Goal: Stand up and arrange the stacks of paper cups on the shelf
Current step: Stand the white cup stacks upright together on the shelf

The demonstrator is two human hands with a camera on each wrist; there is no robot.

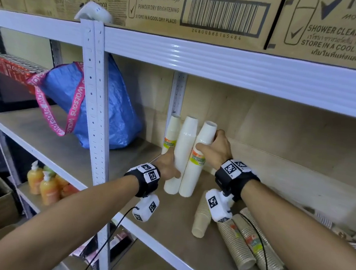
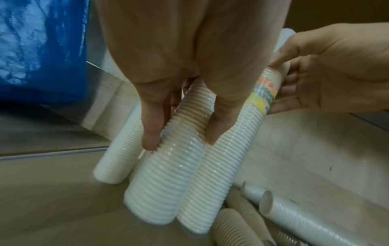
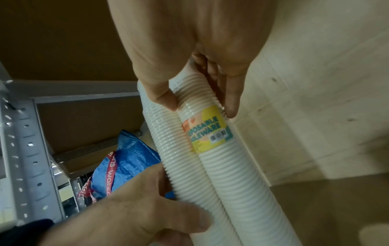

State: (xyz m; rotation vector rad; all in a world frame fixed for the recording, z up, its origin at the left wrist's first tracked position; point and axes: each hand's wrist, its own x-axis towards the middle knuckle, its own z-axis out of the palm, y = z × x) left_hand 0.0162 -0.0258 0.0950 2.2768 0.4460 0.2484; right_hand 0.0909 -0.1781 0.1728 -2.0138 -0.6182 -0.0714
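Upright now on the shelf board point(image 1: 50, 136): three white cup stacks near the back wall. Left hand point(image 1: 166, 166) grips the middle white stack point(image 1: 183, 152), thumb and fingers curled round it. Right hand point(image 1: 216, 148) pinches the right white stack point(image 1: 195, 168) near its top, above the yellow label point(image 3: 207, 131); the two stacks touch. Third white stack point(image 1: 171, 132) stands just behind-left. Brown cup stacks point(image 1: 236, 243) lie flat at the front right. Blue bag point(image 1: 112, 112) sits left of the post.
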